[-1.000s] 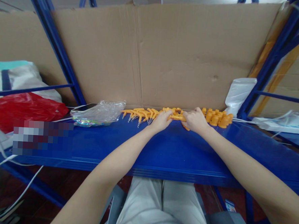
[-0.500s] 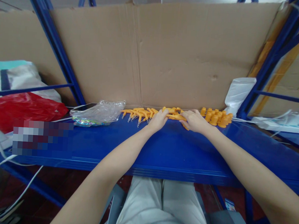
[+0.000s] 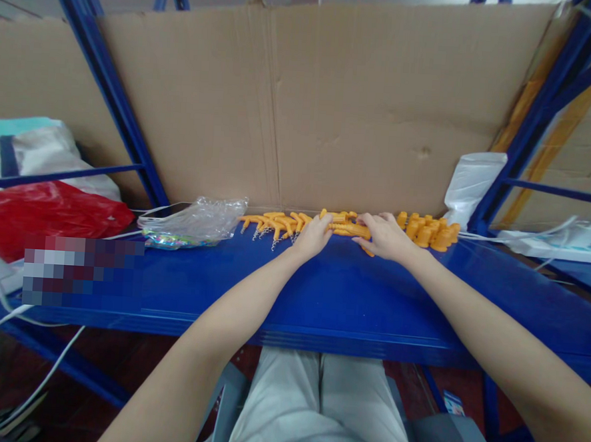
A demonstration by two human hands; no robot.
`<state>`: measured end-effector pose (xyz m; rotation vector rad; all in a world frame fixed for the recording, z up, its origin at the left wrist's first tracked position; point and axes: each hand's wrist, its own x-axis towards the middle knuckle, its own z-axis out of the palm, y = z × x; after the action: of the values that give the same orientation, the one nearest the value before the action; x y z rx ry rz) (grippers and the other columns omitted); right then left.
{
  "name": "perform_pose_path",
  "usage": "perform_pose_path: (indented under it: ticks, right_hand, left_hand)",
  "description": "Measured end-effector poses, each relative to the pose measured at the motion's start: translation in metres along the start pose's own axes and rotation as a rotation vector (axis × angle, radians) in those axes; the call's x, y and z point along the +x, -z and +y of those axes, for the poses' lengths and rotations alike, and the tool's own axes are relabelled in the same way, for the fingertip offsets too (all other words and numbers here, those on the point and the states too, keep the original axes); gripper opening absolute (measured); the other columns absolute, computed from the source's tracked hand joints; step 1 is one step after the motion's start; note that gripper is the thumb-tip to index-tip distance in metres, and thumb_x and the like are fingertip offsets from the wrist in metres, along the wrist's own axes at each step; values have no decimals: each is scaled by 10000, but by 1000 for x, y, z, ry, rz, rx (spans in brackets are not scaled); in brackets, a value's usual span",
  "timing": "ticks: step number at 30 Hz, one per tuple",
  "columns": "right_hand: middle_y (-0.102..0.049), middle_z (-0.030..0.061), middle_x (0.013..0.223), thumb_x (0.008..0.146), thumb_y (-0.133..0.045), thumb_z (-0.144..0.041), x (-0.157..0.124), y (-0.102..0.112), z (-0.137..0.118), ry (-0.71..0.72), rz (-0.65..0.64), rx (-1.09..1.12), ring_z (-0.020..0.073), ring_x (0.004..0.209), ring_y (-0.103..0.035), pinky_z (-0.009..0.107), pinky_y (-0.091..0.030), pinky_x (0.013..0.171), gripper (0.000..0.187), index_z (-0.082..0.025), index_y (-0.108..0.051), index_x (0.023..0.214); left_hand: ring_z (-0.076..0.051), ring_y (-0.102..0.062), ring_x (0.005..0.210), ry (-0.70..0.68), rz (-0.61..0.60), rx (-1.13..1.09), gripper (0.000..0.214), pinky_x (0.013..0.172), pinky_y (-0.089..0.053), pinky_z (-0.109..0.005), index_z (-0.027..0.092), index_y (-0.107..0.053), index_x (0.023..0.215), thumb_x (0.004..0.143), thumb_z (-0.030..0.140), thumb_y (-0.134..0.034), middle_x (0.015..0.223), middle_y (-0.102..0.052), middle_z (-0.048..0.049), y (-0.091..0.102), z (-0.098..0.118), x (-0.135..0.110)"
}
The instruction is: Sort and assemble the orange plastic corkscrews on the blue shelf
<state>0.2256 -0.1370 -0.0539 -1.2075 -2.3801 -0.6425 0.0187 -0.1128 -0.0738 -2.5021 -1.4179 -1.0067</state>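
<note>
My left hand (image 3: 315, 236) is closed around one end of the orange plastic pieces (image 3: 348, 229) lying near the cardboard wall. Its fingertips are partly hidden. At the other end, my right hand (image 3: 385, 237) has its thumb and fingers apart and rests against the same pieces. To the left of my left hand is a row of orange branched plastic pieces (image 3: 275, 221) with short metal chains hanging from them. Several orange cup-shaped pieces (image 3: 427, 232) stand upright in a cluster just right of my right hand.
A clear plastic bag (image 3: 210, 217) with colourful contents lies at left on the blue shelf (image 3: 331, 296). Cardboard (image 3: 382, 106) closes off the back. A white pouch (image 3: 472, 185) leans at the right post. A red bag (image 3: 50, 216) and white cables sit far left.
The fingers of my right hand have spread a little and shifted slightly left, loosening around the orange pieces. My left hand stays almost where it was.
</note>
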Motion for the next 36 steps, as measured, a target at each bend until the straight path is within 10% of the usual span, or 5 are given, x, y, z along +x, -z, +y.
perform_pose_path:
  ticks: [36]
  right_hand:
    - [-631,156,1059,905,-470,-329,2,4,3,13,-21,3,284,995,-552,371,-382,807,310,-147,-617,1109]
  left_hand:
    - [-237,-595,1015,16,13,-19,137,919,-461,-398,183,-544,997,880,140,-487,994,-614,-93,1,-1,1]
